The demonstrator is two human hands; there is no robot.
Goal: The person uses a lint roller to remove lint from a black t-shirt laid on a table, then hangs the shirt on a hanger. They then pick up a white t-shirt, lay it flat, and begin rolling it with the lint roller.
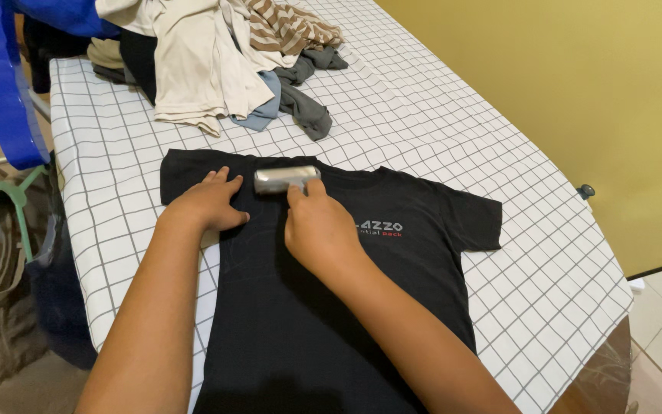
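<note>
Lying flat on the checked table, black shirt runs collar-away, hem toward the person; sleeves reach sideways, its right sleeve well short of the table's right edge. Right hand closed around a small silver roller at the collar, roller's long axis crosswise to the shirt. Left hand pressed flat, fingers together, just left of it. Clothes pile beyond the collar; bare table right of the shirt.
</note>
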